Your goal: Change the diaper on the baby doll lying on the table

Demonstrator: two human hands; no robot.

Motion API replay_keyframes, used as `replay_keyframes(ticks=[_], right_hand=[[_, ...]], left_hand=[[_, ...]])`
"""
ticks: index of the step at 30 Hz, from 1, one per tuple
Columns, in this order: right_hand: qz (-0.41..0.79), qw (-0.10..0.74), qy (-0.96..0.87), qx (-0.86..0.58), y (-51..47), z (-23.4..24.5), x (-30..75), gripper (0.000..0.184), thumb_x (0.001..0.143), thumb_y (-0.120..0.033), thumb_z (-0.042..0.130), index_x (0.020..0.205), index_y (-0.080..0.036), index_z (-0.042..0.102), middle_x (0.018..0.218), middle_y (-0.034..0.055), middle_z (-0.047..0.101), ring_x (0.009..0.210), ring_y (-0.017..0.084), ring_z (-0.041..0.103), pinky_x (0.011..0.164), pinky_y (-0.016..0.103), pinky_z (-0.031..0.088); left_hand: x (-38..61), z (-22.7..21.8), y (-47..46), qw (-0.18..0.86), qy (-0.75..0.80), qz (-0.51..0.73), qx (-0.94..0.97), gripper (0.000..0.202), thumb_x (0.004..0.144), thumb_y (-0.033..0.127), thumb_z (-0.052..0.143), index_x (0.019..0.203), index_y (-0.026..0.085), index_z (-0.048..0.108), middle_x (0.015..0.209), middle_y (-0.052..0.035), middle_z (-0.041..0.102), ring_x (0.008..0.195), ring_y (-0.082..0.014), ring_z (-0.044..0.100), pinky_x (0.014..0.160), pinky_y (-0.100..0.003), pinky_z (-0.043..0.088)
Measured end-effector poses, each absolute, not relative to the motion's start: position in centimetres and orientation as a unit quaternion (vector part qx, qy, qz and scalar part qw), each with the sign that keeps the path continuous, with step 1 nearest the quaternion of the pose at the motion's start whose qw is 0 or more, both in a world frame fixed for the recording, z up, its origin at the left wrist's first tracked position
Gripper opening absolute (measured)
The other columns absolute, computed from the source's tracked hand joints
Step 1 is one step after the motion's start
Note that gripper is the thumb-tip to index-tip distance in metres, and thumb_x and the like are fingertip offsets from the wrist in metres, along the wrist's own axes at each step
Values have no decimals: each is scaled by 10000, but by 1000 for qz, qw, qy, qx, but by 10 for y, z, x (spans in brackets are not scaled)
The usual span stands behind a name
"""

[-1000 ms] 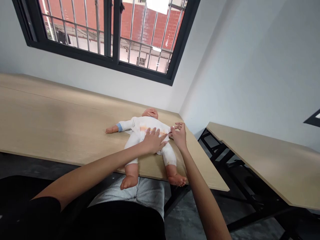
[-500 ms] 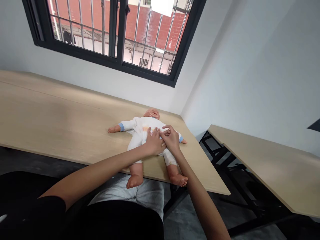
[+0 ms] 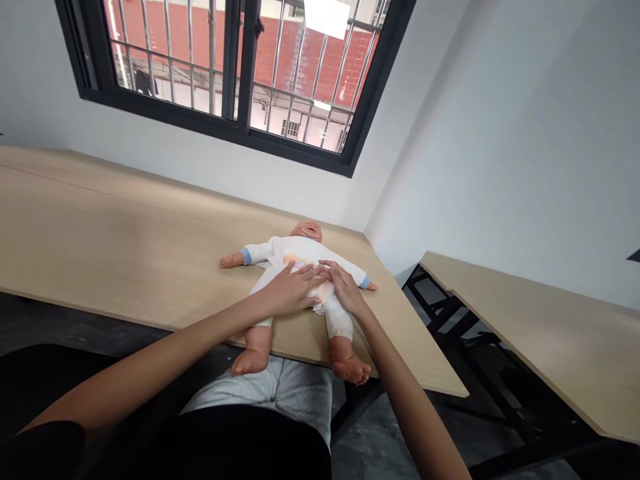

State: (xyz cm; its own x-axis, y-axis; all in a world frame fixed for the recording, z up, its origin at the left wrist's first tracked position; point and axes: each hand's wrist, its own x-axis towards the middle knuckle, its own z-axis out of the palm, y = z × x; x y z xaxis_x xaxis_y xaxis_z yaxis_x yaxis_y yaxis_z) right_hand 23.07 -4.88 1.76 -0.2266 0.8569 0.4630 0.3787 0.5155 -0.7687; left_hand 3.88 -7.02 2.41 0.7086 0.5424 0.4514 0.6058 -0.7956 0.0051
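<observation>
Lying beneath left hand (image 3: 294, 291) and right hand (image 3: 345, 287), each grip unclenched, is the doll (image 3: 315, 250)

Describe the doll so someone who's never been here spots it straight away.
Find the dark-framed window; below it runs a long pale table. Near that table's right end, partly covered by the left hand and right hand, a doll lies face up. Its white suit with blue cuffs distinguishes it from the tan tabletop.

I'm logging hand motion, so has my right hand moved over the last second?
Yes: your right hand has shifted left, away from the right edge of the table, toward the baby doll's middle.
</observation>
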Motion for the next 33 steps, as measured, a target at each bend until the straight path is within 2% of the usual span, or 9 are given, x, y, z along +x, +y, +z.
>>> replay_keyframes(ticks=[5,8,12,16,19,22,25,30,33], right_hand=[[233,567,-664,-428,-46,23,235,501,914,-606,312,1080,-228,596,880,46,719,1017,211,635,986,406,422],[261,539,-693,-403,-48,23,235,501,922,-599,302,1067,-222,598,914,49,721,1027,207,628,995,411,409],[286,470,-739,-387,-48,21,233,528,901,-631,327,1016,-216,633,1011,62,707,1137,221,575,1039,426,365],[266,524,-701,-404,-46,22,236,546,880,-661,331,989,-215,627,929,65,713,1044,227,620,1002,417,399],[277,576,-646,-416,-43,24,241,529,871,-656,355,1062,-216,579,790,44,710,902,215,654,929,398,451],[283,597,-611,-435,-40,23,244,499,857,-650,396,1008,-210,576,697,26,686,801,201,656,849,365,485],[283,597,-603,-446,-38,20,243,496,848,-660,400,944,-206,577,643,14,661,718,188,650,786,340,498],[290,590,-604,-450,-36,17,241,501,846,-661,398,918,-199,576,592,3,632,618,169,625,702,308,494],[291,589,-605,-451,-34,14,242,513,845,-671,389,923,-200,577,581,3,623,597,170,613,683,309,490]], left_hand=[[36,25,-65,37,-298,-227,-927,471,897,405,515,1303,166,489,1286,-136,579,1194,-279,510,1068,-424,253],[31,36,-60,-47,-276,-257,-925,352,902,399,493,1152,174,596,1149,-93,656,1066,-243,584,1003,-383,345],[1,44,-26,-123,-336,-420,-834,283,914,339,408,948,163,627,979,-58,684,915,-189,611,846,-296,446],[-35,33,16,-164,-423,-430,-781,194,795,266,461,844,149,608,837,-52,670,782,-185,609,731,-286,475],[-47,15,27,-220,-419,-376,-797,193,713,246,511,856,153,600,860,-54,675,822,-197,620,752,-295,491],[-48,-1,25,-260,-400,-324,-817,290,652,212,545,936,161,572,1022,-82,671,957,-210,615,828,-299,487],[-45,-11,24,-241,-396,-296,-835,381,640,198,572,1018,164,545,1106,-98,651,990,-216,604,824,-290,474],[-47,-16,33,-180,-441,-305,-825,127,713,188,486,806,165,570,792,-44,658,737,-189,586,667,-266,437],[-51,-18,38,-167,-451,-309,-820,114,737,214,480,740,164,583,765,-48,646,718,-187,572,665,-266,420]])
